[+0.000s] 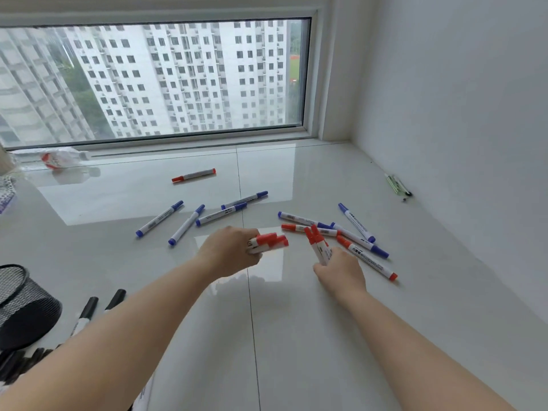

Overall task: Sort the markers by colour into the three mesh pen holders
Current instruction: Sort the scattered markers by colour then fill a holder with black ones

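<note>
My left hand [229, 252] grips a bundle of red-capped markers [271, 241], caps pointing right. My right hand [341, 269] holds two red markers [318, 243], caps pointing up and away. Loose on the white tiled floor lie several blue markers, such as one [160, 218] at the left and one [356, 222] at the right. More red markers lie loose: one [194, 175] far off near the window, one [367, 258] beside my right hand. A black mesh pen holder [25, 304] lies at the left edge, with black markers [86, 311] next to it.
A crumpled plastic bag [59, 158] lies by the window sill at the far left. A green pen-like object [397, 185] rests against the right wall. The wall closes off the right side, the window the far side.
</note>
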The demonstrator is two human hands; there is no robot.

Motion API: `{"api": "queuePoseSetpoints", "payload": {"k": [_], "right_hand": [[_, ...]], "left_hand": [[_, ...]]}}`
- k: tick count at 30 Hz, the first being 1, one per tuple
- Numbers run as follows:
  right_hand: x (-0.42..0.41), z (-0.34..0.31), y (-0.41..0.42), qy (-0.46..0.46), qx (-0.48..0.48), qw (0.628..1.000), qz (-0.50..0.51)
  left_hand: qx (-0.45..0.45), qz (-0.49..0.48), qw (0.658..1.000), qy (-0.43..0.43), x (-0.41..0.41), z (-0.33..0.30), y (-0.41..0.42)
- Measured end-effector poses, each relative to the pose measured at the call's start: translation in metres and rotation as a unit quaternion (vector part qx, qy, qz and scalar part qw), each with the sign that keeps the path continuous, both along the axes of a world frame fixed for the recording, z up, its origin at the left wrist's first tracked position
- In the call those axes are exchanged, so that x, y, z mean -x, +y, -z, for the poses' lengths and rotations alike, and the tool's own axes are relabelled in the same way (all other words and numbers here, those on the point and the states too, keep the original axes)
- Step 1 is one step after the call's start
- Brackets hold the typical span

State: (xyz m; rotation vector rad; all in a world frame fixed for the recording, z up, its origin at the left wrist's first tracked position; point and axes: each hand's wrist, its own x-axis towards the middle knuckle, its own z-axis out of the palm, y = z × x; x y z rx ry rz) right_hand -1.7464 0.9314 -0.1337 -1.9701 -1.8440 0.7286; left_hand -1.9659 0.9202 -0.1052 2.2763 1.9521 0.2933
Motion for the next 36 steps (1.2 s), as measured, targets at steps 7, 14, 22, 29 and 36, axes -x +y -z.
{"api": "queuePoseSetpoints", "payload": {"k": [7, 14, 22, 29, 36], "right_hand": [[-0.058, -0.007, 0.026, -0.08, -0.111, 0.989, 0.052], [-0.085, -0.004, 0.042, -0.102, -0.101, 0.99, 0.005], [-0.09, -0.004, 0.051, -0.172, -0.01, 0.984, -0.042], [-0.078, -0.007, 0.046, -0.155, 0.075, 0.984, -0.051], [-0.023, -0.01, 0.053, 0.02, 0.065, 0.997, -0.044]], "left_hand": [[0.027, -0.129, 0.982, -0.135, -0.045, 0.002, 0.042], [0.002, -0.091, 0.994, -0.057, -0.093, 0.019, 0.082], [-0.008, -0.042, 0.996, 0.078, -0.109, 0.028, 0.094], [0.1, -0.117, 0.987, -0.042, -0.104, 0.02, 0.082], [0.004, -0.281, 0.921, -0.269, -0.004, -0.005, 0.058]]}}
